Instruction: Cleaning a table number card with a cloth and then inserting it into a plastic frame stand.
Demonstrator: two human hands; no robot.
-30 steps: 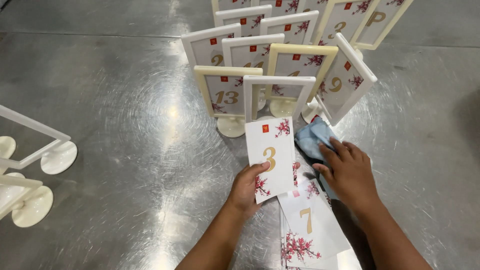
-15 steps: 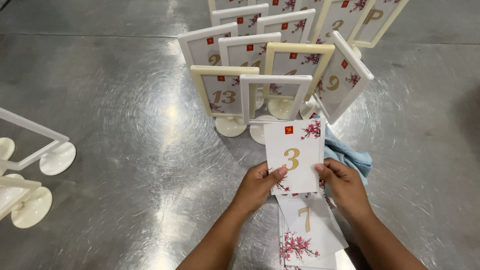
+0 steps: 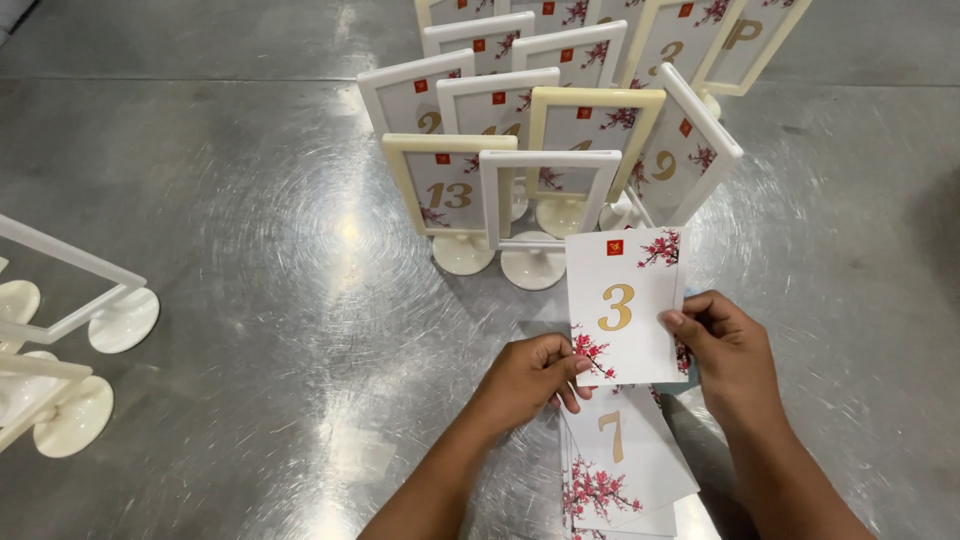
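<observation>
In the head view, both hands hold one white card [image 3: 622, 305] upright above the near middle of the brushed-metal tabletop [image 3: 250, 250]; the card bears a gold numeral, a small red square at its top and red blossom sprigs at two corners; the left hand [image 3: 528, 378] has its grip pinching the card's lower left corner, thumb on the face; the right hand [image 3: 728, 352] has its grip pinching the card's right edge, thumb in front; below the hands a fanned stack of similar cards [image 3: 620, 465] lies flat by the near edge of the tabletop; just beyond the held card stands an empty white frame stand [image 3: 548, 205] on a round foot; beside it, to the left, stands a cream frame stand [image 3: 448, 195] with a numbered card inside; behind them more filled frame stands [image 3: 590, 60] crowd toward the far edge; at the left edge, empty white stands [image 3: 70, 310] lean on their round feet.
</observation>
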